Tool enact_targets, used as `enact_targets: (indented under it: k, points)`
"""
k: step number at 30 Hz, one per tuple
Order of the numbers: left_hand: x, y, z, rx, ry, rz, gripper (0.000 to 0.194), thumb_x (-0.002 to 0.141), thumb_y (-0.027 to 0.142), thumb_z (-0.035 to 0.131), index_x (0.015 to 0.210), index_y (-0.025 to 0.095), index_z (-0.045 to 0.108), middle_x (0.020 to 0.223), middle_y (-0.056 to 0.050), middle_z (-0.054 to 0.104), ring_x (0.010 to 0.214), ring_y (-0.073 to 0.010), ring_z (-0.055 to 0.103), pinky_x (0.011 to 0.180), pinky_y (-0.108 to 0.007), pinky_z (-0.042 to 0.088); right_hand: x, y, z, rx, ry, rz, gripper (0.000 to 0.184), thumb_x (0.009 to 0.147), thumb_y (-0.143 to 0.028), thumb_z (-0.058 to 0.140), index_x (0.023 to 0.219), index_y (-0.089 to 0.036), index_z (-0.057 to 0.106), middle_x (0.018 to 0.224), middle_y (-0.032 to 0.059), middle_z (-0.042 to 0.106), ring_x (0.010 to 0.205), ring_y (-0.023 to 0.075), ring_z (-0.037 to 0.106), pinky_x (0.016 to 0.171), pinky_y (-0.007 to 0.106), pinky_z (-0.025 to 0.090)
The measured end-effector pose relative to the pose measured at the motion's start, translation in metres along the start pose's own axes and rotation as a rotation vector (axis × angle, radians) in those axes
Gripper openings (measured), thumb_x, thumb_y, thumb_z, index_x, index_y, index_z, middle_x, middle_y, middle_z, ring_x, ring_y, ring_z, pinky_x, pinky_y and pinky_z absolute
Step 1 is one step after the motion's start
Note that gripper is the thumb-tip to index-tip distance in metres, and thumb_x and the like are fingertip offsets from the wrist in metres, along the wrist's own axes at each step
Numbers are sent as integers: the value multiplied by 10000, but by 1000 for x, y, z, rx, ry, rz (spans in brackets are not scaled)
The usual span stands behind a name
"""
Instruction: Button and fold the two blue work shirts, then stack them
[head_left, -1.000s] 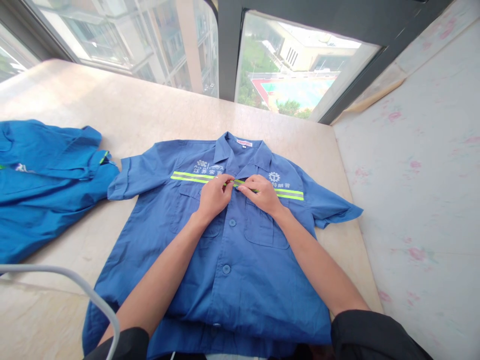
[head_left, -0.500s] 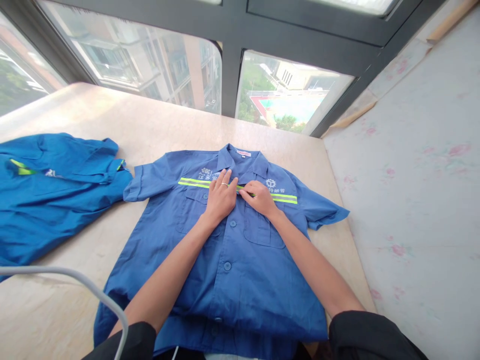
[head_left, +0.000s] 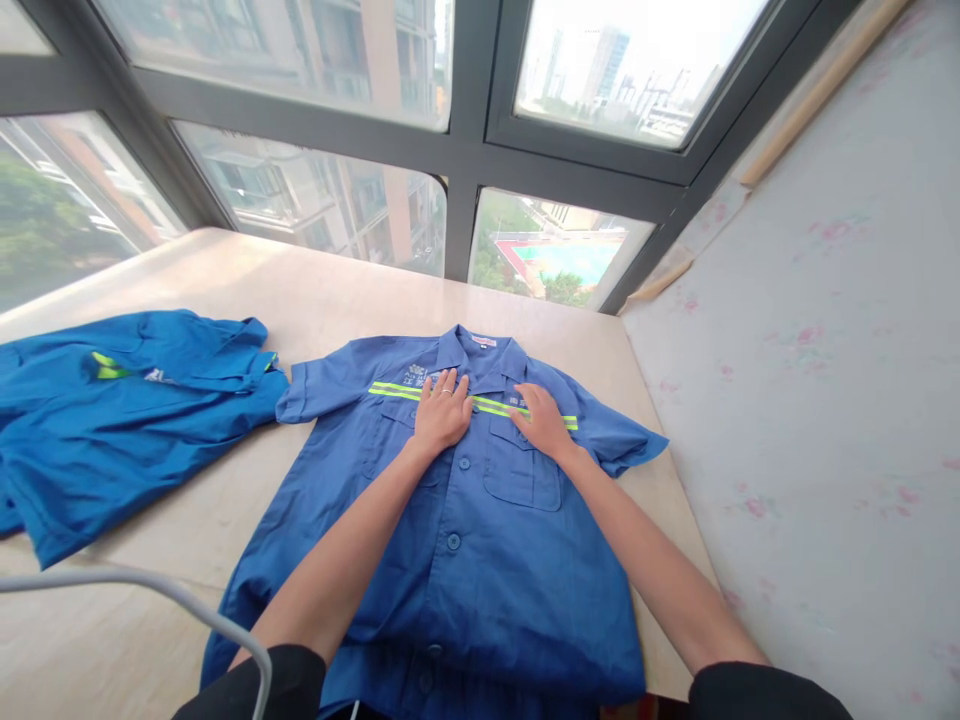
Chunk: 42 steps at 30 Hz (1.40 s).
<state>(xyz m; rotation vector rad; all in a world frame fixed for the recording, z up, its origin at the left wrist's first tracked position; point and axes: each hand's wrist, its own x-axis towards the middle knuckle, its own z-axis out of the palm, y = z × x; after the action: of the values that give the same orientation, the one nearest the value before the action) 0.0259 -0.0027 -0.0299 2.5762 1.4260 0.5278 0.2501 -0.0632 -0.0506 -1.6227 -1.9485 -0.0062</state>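
Note:
A blue short-sleeved work shirt [head_left: 480,560] lies buttoned and face up on the beige counter [head_left: 315,290], collar toward the window. A yellow-green reflective stripe [head_left: 390,390] runs across its chest. My left hand [head_left: 441,410] rests flat on the chest just left of the placket, fingers stretched out, a ring on one finger. My right hand [head_left: 541,420] lies flat on the right chest over the stripe, above the pocket. Neither hand holds anything.
A second, brighter blue garment [head_left: 127,410] lies crumpled at the left of the counter. A pale curved cable or tube [head_left: 187,605] crosses the lower left. Windows run along the far edge; a floral-patterned wall [head_left: 825,400] stands at the right.
Both hands have gone from pinching the shirt front at the stripe to lying flat on the chest, the right one sliding rightward. The camera has tilted up, showing more window.

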Motion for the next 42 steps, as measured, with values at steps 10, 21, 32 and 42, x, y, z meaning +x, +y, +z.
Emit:
enact_targets:
  k: [10, 21, 32, 42]
  points:
    - [21, -5, 4, 93, -71, -25, 611, 1008, 475, 249, 1519, 179, 405, 1576, -145, 387, 1489, -301, 305, 1227, -548, 206, 7, 55, -27, -349, -288, 394, 620, 1022, -496, 338, 1530, -142, 379, 1629, 136, 261, 1513, 293, 228, 1214, 569, 159]
    - [35, -11, 6, 109, -43, -25, 602, 1005, 475, 274, 1502, 177, 435, 1561, -147, 413, 1474, -307, 334, 1217, -542, 224, 4, 142, -46, -210, -158, 286, 579, 990, -464, 353, 1415, -106, 513, 1524, 174, 451, 1437, 273, 394, 1195, 457, 312]
    - [33, -10, 8, 92, -10, -25, 589, 1006, 463, 293, 1476, 155, 467, 1550, -155, 425, 1466, -317, 349, 1216, -545, 234, -4, 155, -71, -230, -18, 185, 268, 968, -358, 441, 952, -201, 657, 1076, 141, 691, 1073, 281, 589, 1001, 442, 454]
    - [32, -47, -4, 81, -44, -21, 586, 1002, 462, 332, 1456, 124, 482, 1540, -155, 441, 1469, -288, 352, 1224, -477, 272, 12, 184, -78, -270, -45, 242, 163, 909, -267, 498, 782, -217, 588, 963, 129, 681, 974, 277, 581, 933, 415, 447]
